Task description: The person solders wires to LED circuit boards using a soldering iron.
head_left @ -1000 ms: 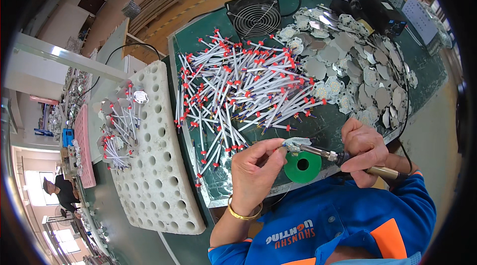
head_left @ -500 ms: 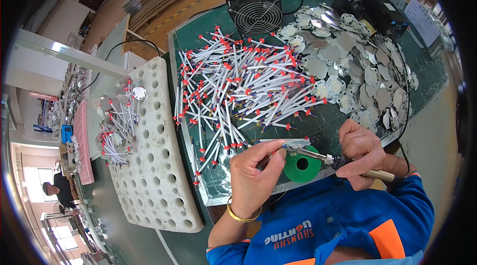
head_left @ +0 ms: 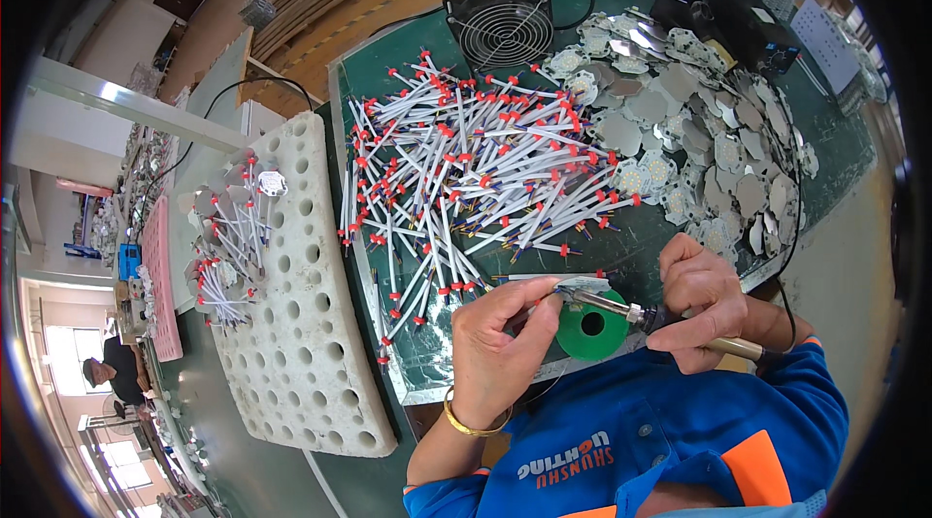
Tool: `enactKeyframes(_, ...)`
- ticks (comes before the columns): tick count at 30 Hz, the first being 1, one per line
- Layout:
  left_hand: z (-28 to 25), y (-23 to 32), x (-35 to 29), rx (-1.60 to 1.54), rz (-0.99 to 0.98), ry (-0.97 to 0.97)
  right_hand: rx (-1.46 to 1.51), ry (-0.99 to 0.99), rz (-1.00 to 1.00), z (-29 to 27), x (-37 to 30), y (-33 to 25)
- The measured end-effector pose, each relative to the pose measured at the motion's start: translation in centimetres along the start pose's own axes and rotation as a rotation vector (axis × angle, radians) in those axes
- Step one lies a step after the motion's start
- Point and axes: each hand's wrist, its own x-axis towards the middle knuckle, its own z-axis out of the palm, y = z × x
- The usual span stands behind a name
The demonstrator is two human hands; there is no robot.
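Observation:
My right hand [head_left: 701, 302] is wrapped round the handle of a soldering iron [head_left: 607, 302], its metal tip pointing left. At that tip, the thumb and forefinger of my left hand [head_left: 507, 332] are pinched together; what lies between them is too small to make out. A white cable with a red ring [head_left: 582, 282] lies just beyond the fingertips and the iron. Below the iron sits a green spool [head_left: 607, 335] with a dark centre hole, partly covered by the iron. A thin wire curves beneath my left hand.
Beyond my hands spreads a pile of white cables [head_left: 466, 168] with red rings. To its right lie many round metal-backed circuit boards [head_left: 680, 120]. A black fan [head_left: 503, 25] and a black box [head_left: 748, 28] stand at the back. A white foam board with holes [head_left: 301, 353] is on the left.
The soldering iron and my right hand have shifted slightly left and down. My left hand stays nearly in place, still pinched at the tip.

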Motion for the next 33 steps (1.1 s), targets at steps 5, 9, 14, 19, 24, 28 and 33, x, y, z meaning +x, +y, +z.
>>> enactKeyframes(5, -0.2, -0.5, -0.1, -0.032, -0.048, 0.007, -0.039, -0.016, -0.027, 0.1, 0.1, 0.2)
enactKeyframes(9, 0.0, -0.6, 0.1, -0.061, -0.077, 0.026, -0.065, -0.01, -0.032, 0.1, 0.1, 0.3)
enactKeyframes(14, -0.4, -0.9, 0.7, -0.148, -0.164, -0.015, 0.032, 0.06, 0.035, -0.3, 0.3, 0.5)
enactKeyframes(19, 0.0, -0.8, 1.3, -0.189, -0.148, -0.027, -0.15, 0.106, 0.085, 0.1, 1.4, 1.2)
enactKeyframes(24, 0.3, -0.5, 1.8, -0.215, -0.182, -0.061, -0.228, 0.075, 0.215, 1.7, 2.2, 1.3)
enactKeyframes(28, 0.4, -0.6, 2.2, -0.298, -0.207, -0.134, -0.253, 0.179, 0.244, 3.0, 2.2, 1.3)
enactKeyframes(33, -0.5, -1.1, 3.5, -0.454, -0.228, -0.297, -0.102, 0.273, 0.257, 2.5, 3.0, 1.4)
